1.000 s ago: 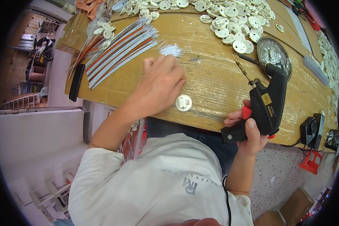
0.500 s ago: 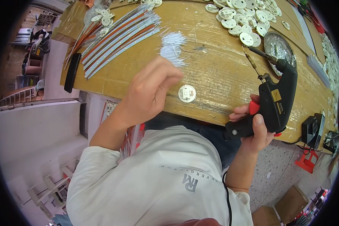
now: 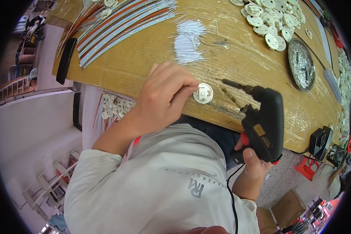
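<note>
**White disc by the near edge, fingers at its rim, soldering gun close by**

Nearest, below the near edge of the worktop [image 3: 128, 74], the right hand [image 3: 256, 163] is wrapped around the grip of a black soldering gun [image 3: 264, 124]. The gun's body runs up and away from the person; its dark nose and brassy rod turn left, toward the disc, their ends near it but apart.

The left hand [image 3: 163, 97] has thumb and forefinger pinched together at the left rim of the white disc [image 3: 206, 97]; whether a thin wire sits between the tips I cannot tell. That disc lies flat just in from the near edge, raised block upward. Being round, it has no long axis.

No wire plainly shows joined to it, so I judge this piece at an early stage, its soldering left to do. Farther in, plenty of white wires [image 3: 189, 45] lie loose, mostly lengthwise left to right. Light strips [image 3: 124, 33] slant from the left end toward the far edge. Toward the far right corner are a metal dish [image 3: 301, 81] and a heap of discs [image 3: 275, 19]; which of those are finished cannot be told.
</note>
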`<state>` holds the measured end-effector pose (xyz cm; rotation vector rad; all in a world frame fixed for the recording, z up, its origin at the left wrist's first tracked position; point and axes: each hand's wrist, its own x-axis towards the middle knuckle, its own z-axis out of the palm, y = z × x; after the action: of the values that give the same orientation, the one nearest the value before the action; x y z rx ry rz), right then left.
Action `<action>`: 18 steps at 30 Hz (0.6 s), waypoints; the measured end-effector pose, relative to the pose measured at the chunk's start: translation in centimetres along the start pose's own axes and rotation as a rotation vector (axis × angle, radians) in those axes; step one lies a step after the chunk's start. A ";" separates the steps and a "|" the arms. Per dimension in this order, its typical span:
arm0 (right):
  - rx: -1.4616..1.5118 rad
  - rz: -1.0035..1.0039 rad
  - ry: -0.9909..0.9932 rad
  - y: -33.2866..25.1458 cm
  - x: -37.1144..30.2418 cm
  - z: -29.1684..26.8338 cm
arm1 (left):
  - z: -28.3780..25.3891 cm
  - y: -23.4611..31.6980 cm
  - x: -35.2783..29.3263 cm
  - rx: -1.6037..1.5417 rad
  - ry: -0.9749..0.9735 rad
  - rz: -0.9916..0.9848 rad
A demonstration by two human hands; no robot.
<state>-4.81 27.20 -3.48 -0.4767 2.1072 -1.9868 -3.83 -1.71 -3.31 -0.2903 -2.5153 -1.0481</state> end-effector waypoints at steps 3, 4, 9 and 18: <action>-0.120 -0.038 0.128 -0.9 0.4 0.9 | 0.2 -0.2 -0.1 -0.002 0.003 -0.009; -0.124 -0.032 0.122 -0.9 0.4 0.8 | 0.3 -0.3 -0.1 -0.012 0.011 0.005; -0.152 -0.027 0.023 -1.0 1.0 0.8 | 0.2 -0.6 -0.1 -0.050 -0.001 0.003; -0.195 -0.024 0.021 -0.9 1.0 1.0 | 0.2 -0.9 -0.1 -0.049 -0.020 0.023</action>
<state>-5.30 25.85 -2.59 -0.5177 2.3305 -1.8148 -4.12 -2.21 -4.07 -0.3445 -2.5013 -1.1041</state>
